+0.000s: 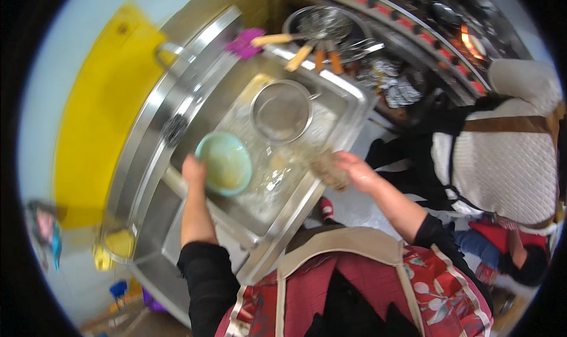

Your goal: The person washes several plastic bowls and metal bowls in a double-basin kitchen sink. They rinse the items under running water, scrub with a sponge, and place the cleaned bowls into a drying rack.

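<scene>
My left hand (194,172) grips the rim of a pale green bowl (226,163), which is tilted over the water in a stainless steel sink (350,135). In my right hand (358,172) is a brownish scouring pad (328,168), blurred, held above the sink's front rim. A round fine-mesh sieve (283,111) lies in the basin beyond the bowl. Cloudy water (277,177) with bright reflections covers the bottom around them. The bowl's inside looks wet and yellowish.
Wooden-handled strainers (305,55) rest across the far rim beside a purple cloth (246,43). Dark steel wool (175,131) sits on the back ledge. A second basin (159,222) adjoins at left. A stove (398,22) with a flame stands far right. Another person (509,164) is close on the right.
</scene>
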Tool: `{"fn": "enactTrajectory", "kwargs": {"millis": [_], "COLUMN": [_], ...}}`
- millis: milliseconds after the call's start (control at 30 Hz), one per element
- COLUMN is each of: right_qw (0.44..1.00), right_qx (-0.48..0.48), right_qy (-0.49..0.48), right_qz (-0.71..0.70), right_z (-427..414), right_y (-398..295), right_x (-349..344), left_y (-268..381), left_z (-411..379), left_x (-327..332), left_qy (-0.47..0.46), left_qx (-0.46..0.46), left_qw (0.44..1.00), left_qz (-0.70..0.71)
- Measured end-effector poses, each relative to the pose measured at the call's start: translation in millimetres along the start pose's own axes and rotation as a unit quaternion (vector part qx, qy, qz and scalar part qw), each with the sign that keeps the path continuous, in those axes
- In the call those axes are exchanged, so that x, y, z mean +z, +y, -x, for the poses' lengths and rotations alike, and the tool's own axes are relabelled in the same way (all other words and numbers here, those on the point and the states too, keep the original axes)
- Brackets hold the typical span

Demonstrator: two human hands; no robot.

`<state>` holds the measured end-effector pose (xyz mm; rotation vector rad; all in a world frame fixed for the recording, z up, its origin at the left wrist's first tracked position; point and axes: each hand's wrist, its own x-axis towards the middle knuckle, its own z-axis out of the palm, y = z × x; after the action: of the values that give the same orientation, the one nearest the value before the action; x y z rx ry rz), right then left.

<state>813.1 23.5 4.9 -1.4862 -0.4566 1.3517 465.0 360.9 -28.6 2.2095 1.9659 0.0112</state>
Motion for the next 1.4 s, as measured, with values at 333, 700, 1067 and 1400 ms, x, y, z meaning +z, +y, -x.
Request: {"fn": "enactTrajectory", "kwargs": {"millis": [333, 700, 1067, 1400], "right_qw": [0.990, 0.984, 0.978, 0.710], "right_qx": [0.047, 0.049, 0.004, -0.167], "right_qy": [-0.056, -0.060, -0.207, -0.393], "right_qz": [-0.120, -0.158, 0.026, 0.560], "right_z": [15.5, 3.5, -31.6, -58.1], "right_y": [-31.3, -6.0, -31.1, 10.9], "right_x": [20.0, 9.9, 79.2, 193.4], "left_y": [14.2, 70.2, 17.2, 26.3], "left_z": [66.9, 209.7, 181.0, 219.3], "left_x": [-80.6, 10.3, -10.7, -36.7], "left_qy": [0.055, -0.114, -0.175, -0.135], "left_qx": [0.101, 0.118, -0.092, -0.079], "left_qw": [0.993, 0.986, 0.828, 0.742], "left_qz": [0.012, 0.014, 0.525, 0.652]}}
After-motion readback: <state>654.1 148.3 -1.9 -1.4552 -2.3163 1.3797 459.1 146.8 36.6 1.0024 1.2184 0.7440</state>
